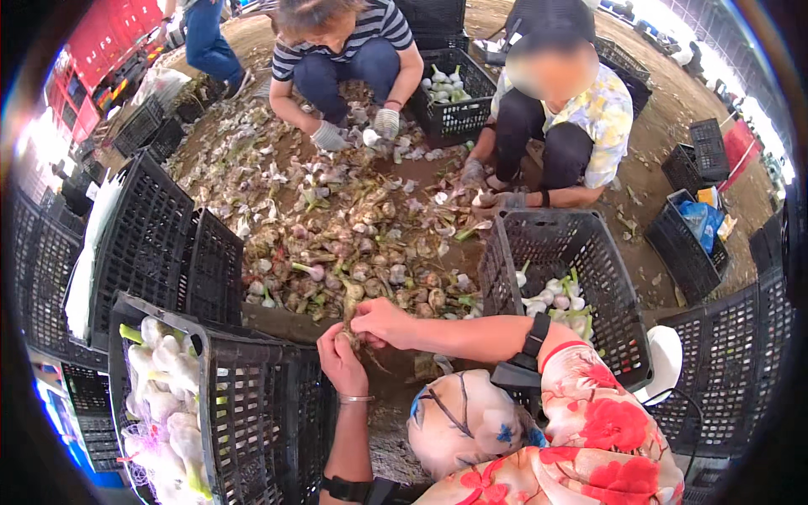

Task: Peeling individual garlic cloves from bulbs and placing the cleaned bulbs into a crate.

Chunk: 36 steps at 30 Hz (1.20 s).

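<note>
My left hand (341, 360) is closed around the lower part of a garlic plant (352, 293), where stringy roots hang down. My right hand (383, 323) pinches it from the other side, its fingers meeting the left ones. The yellowish-brown upper part sticks up above both hands; the rest is hidden by my fingers. Just beyond lies a wide heap of untrimmed garlic (396, 273), with dry stalks and dirt-coloured skins. A black plastic crate (269, 412) with whitish garlic bulbs (168, 370) stands beside my left forearm. Cleaned bulbs (560, 299) lie in another crate (619, 311) by my right arm.
Two people crouch across the heap, their gloved hands (328, 137) (497, 200) in the garlic. A crate of white bulbs (459, 122) stands between them. Stacked black crates (143, 240) rise at left, and more crates (686, 252) line the right. Pale patterned cloth (463, 421) covers my knee.
</note>
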### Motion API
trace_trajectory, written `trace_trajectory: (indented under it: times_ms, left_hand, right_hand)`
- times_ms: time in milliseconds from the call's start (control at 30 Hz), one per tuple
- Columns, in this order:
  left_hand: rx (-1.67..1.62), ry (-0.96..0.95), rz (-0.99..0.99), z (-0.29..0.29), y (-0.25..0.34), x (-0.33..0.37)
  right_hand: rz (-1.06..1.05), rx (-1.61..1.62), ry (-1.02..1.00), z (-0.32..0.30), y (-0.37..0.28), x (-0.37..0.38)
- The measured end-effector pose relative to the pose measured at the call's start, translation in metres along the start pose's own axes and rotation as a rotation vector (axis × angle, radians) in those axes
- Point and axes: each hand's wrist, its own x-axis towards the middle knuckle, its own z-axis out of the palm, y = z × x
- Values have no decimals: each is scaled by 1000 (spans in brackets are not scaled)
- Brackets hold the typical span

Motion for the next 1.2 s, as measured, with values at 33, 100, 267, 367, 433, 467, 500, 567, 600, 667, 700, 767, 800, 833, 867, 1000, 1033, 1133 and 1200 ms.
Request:
trace_trajectory:
  times_ms: [33,100,267,367,433,467,500,567,600,667,700,767,800,833,867,1000,1033,1133,1200]
  left_hand:
    - [4,-5,-2,0,-2,-1]
    - [-20,12,17,-2,-9,2]
    - [-76,-2,-70,-1,7,3]
    - [-159,-30,-73,-2,11,3]
    - [-224,-60,-88,-8,13,5]
    - [-269,-61,-99,-7,20,7]
    - [-314,-62,-109,-6,26,9]
    - [-322,-63,-91,-8,31,9]
    - [-325,-56,-99,-9,26,9]
    - [-371,-50,-141,-7,25,5]
    - [-371,-50,-137,-7,25,4]
    - [-255,-107,-111,-9,20,1]
    - [-245,-100,-99,-9,19,0]
    - [-245,-95,-97,-9,19,-1]
    - [-238,-80,-90,-9,20,-1]
    - [-236,-28,-171,-17,26,-3]
    - [-224,-19,-134,-12,30,-1]
    - [-516,-141,-267,-5,32,6]
    - [-713,-219,-414,-9,23,9]
  right_hand:
    - [70,90,7,-1,0,0]
    - [80,107,2,4,-3,0]
    - [116,58,119,11,-2,6]
    - [102,14,167,12,1,10]
    - [36,53,71,10,0,6]
    - [-24,88,-17,6,-4,0]
    - [-64,78,-35,3,-8,-4]
    - [-92,-48,-10,5,-17,-9]
    - [-95,-51,-19,5,-17,-9]
    - [-79,-116,-28,2,-15,-9]
    - [-83,-118,-30,1,-12,-8]
    - [-125,-99,-41,-1,-6,-7]
    - [-104,-75,-40,0,-6,-8]
    - [-104,-77,-44,1,-4,-7]
    - [-97,-102,-25,4,-4,-6]
    - [-115,-211,94,18,-1,-6]
    - [-194,-276,91,13,-4,-6]
    - [-345,-525,106,0,-12,-5]
    - [-485,-652,132,-1,-14,1]
